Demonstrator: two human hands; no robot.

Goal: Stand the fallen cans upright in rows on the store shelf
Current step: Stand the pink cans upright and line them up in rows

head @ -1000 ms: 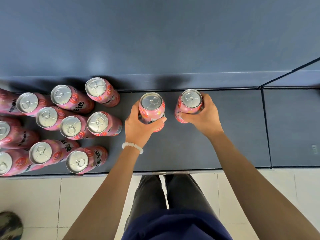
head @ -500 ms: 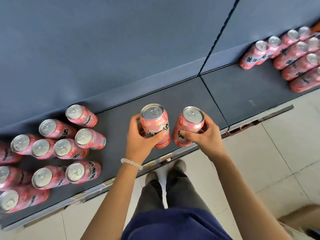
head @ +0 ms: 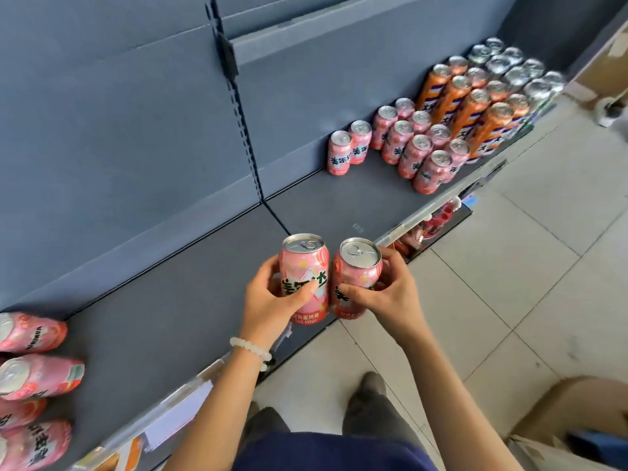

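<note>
Head cam | pink alu soda cans lying at far L point(head: 37, 375), not yet sorted | L hand point(head: 272, 300) gripping pink upright can point(head: 304, 277), R hand point(head: 387, 294) gripping 2nd pink can point(head: 355, 277), both hovering over dark grey metal shelf point(head: 170, 300) front edge | pink rows standing far R point(head: 418, 144) w/ orange tall cans point(head: 465, 107) | pale tile floor point(head: 509, 266).

Evenly, softly lit, with faint shadows. Glare on can tops point(head: 441, 71) far right of the shelf upright point(head: 238, 96); blurred, bent toward frame edges.
</note>
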